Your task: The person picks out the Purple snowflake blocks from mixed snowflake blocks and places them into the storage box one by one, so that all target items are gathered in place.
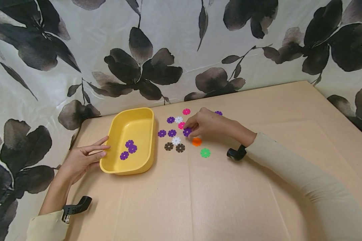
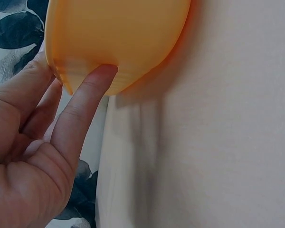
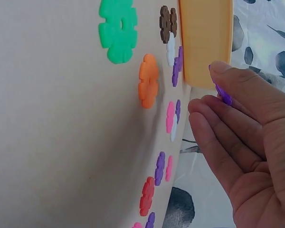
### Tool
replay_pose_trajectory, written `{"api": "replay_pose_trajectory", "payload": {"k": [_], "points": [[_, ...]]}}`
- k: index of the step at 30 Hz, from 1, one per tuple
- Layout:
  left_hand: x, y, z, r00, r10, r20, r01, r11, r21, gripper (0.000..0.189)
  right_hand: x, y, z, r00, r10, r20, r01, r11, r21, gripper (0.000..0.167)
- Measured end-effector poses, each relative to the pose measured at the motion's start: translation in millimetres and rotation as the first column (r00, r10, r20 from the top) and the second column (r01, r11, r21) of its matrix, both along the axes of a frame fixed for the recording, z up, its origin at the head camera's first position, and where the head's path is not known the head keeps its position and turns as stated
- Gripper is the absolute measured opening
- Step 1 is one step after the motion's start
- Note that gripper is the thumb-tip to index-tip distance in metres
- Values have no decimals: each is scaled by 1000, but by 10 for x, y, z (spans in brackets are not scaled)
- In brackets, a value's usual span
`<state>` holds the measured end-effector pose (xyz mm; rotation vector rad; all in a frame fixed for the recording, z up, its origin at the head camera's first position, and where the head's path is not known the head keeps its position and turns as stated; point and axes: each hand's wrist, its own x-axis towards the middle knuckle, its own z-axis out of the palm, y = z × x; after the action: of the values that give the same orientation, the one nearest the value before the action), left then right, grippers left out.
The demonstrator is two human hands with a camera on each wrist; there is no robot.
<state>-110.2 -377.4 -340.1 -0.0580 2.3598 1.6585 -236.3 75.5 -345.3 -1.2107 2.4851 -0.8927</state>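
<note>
Right of the yellow tray (image 1: pixel 138 127), the right hand (image 1: pixel 207 123) pinches a purple disc (image 1: pixel 187 132) between thumb and fingers. The tray's long axis runs away from the person; the left hand (image 1: pixel 80 161), nearer to it, holds its left rim.

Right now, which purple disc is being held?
The purple disc pinched in the right hand; the other visible purple discs lie in the yellow tray or on the table.
</note>
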Motion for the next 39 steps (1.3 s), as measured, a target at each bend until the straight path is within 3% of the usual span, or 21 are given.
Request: {"api": "replay_pose_trajectory", "payload": {"k": [14,20,29,39], "points": [[-35,31,2,1000,8,2,-8,1000,-6,46,24,-48,32,1000,-18,20,17,999,46,33],[-35,35,0,1000,5,-4,-5,1000,17,45,18,-51,40,1000,-10,13,9,1000,21,30],[-62,48,29,1000,2,-3,-2,1000,-20,48,1,-62,29,999,36,-14,-36,999,-37,32],[-6,8,4,1000,6,-8,-6,999,-54,49,33,-120,84,998,58,-24,-59,997,-43,35]]}}
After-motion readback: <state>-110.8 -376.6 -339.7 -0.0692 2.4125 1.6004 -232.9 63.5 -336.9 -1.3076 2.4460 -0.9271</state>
